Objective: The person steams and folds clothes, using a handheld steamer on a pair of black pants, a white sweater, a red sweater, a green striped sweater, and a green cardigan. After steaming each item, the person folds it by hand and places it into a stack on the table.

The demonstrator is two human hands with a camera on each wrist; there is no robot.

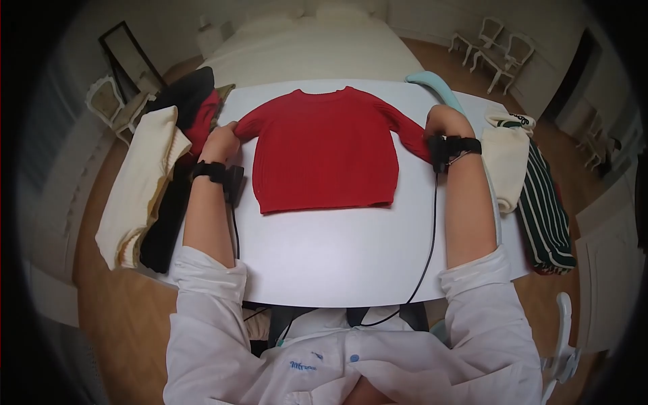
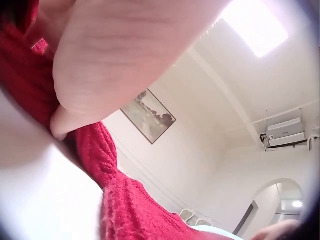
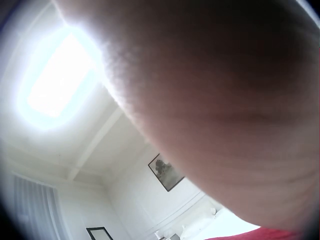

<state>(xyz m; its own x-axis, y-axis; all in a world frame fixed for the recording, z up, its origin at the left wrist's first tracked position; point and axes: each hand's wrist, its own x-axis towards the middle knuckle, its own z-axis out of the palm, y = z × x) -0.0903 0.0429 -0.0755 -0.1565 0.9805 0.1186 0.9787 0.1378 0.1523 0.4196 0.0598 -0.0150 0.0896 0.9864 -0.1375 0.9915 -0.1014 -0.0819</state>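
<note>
A red knit sweater (image 1: 324, 152) lies spread flat on the white table (image 1: 317, 263), neckline away from me and hem nearer. At its left sleeve, my left hand (image 1: 221, 143) grips the knit; in the left wrist view, the fingers (image 2: 62, 122) curl round the bunched sleeve (image 2: 95, 150). My right hand (image 1: 449, 123) is bent down at the right sleeve (image 1: 408, 135), its fingers curled there and mostly hidden behind the hand and wrist camera. The right wrist view is mostly filled by the hand (image 3: 215, 110), with red knit (image 3: 260, 234) below it.
Left of the sweater lie a folded cream knit garment (image 1: 138, 182) and dark and red clothes (image 1: 185, 101). On the right are cream clothing (image 1: 506, 158) and a green striped garment (image 1: 543, 209). A light-blue curved piece (image 1: 435, 84) lies past my right hand. Behind the table stands a bed (image 1: 310, 54).
</note>
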